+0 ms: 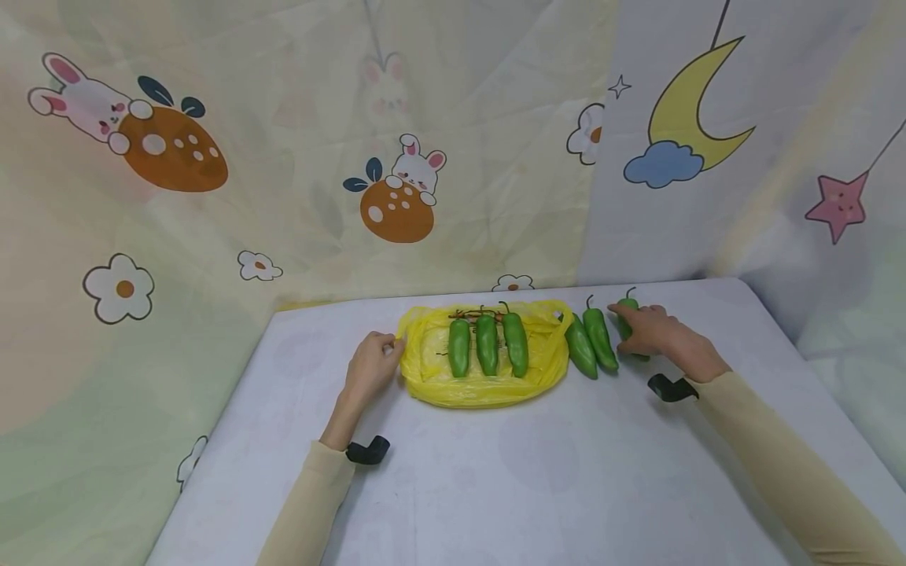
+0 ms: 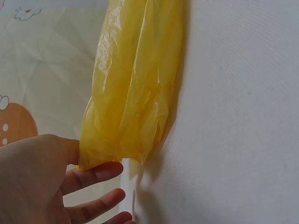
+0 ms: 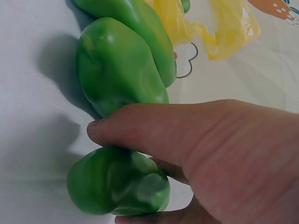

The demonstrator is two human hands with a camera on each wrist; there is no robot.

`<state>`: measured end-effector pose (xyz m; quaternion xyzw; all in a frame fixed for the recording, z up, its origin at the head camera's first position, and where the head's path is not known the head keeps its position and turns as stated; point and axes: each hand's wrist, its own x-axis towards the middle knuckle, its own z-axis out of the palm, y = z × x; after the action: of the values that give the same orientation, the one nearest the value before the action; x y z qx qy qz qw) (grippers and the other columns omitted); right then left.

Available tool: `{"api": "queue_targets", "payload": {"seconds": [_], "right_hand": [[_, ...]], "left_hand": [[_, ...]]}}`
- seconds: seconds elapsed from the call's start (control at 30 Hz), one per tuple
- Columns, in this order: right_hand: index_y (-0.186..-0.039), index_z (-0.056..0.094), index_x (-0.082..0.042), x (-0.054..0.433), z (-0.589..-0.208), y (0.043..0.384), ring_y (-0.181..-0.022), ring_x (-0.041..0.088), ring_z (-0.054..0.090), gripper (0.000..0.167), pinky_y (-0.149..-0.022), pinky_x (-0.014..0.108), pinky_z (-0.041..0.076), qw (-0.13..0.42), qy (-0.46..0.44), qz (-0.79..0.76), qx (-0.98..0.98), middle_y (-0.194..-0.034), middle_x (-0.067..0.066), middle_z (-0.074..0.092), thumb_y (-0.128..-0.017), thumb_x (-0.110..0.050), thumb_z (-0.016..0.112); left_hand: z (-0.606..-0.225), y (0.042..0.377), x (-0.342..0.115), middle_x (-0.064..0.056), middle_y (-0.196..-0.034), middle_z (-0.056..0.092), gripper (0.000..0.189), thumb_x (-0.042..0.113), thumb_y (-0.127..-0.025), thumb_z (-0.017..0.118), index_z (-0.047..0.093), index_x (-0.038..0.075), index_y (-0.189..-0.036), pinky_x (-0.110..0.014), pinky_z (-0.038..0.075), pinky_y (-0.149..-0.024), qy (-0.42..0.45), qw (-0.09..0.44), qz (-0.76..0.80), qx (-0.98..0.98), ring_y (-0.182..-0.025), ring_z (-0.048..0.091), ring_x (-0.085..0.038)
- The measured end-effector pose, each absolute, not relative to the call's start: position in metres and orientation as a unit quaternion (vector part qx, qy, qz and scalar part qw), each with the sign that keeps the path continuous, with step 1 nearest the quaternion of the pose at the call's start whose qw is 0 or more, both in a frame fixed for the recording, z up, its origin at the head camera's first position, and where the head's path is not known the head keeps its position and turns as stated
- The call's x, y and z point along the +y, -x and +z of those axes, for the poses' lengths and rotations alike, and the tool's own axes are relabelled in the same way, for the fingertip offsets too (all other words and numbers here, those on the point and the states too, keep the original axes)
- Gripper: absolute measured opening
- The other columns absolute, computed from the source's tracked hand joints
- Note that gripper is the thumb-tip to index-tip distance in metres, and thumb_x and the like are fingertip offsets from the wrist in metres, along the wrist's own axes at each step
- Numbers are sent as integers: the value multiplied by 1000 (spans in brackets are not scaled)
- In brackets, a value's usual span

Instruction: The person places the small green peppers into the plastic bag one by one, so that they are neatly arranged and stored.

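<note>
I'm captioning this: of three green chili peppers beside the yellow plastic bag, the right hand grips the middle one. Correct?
Not the middle one: the head view shows the right hand gripping the green chili pepper farthest from the yellow plastic bag.

White table (image 1: 439, 487): yellow plastic bag (image 1: 481, 395); just right, two green peppers (image 1: 598, 339), third pepper (image 3: 93, 184) between right fingers (image 1: 635, 317).

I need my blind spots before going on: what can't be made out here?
Right wrist view: stem of the long, glossy green pepper in the right grip, hidden behind its own body.
Head view: part of that pepper, covered by the grip.
Left wrist view: far end of the crinkled yellow plastic bag, cut off by the top edge.
Head view: thin dark marks on the bag, too small to identify.
</note>
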<state>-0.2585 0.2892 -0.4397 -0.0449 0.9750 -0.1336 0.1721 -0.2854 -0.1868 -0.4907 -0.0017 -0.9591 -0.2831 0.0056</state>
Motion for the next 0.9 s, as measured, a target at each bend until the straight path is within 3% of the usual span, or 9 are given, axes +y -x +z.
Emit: {"api": "queue_targets", "payload": {"seconds": [0.43,0.57,0.7,0.8,0.9], "right_hand": [[-152,31,1,292,-439,261,-122,60,42,81,-96,72,40,159,57,-142,975,-138,42,44,-86,-21,72],[-152,30,0,292,-436,261,-109,49,49,81,-90,65,45,159,67,-148,974,-133,38,49,-86,-22,72],[-153,30,-2,290,-429,261,-92,35,50,80,-79,51,47,162,74,-162,971,-115,29,55,-88,-22,71],[-154,29,-3,286,-424,261,-96,37,52,80,-83,54,48,161,77,-162,971,-119,32,55,-88,-24,70],[-154,29,-4,282,-420,261,-105,41,52,80,-92,62,46,159,76,-154,972,-132,37,50,-89,-25,70]], "left_hand": [[-489,287,-187,-15,-126,61,40,41,-99,53,71,6,-107,-48,50,-93,-1,1,-292,-956,-116,59,-31],[-490,288,-187,-15,-127,61,39,40,-99,53,71,6,-107,-49,50,-93,2,0,-290,-957,-117,58,-32],[-490,288,-187,-15,-126,62,38,40,-99,53,71,7,-103,-48,50,-92,1,0,-290,-957,-115,58,-31],[-490,288,-187,-15,-125,62,37,40,-99,53,71,7,-100,-47,50,-91,-1,1,-290,-957,-114,58,-31],[-491,288,-186,-15,-125,62,37,40,-99,53,71,7,-99,-47,50,-91,2,3,-291,-957,-114,59,-31]]}}
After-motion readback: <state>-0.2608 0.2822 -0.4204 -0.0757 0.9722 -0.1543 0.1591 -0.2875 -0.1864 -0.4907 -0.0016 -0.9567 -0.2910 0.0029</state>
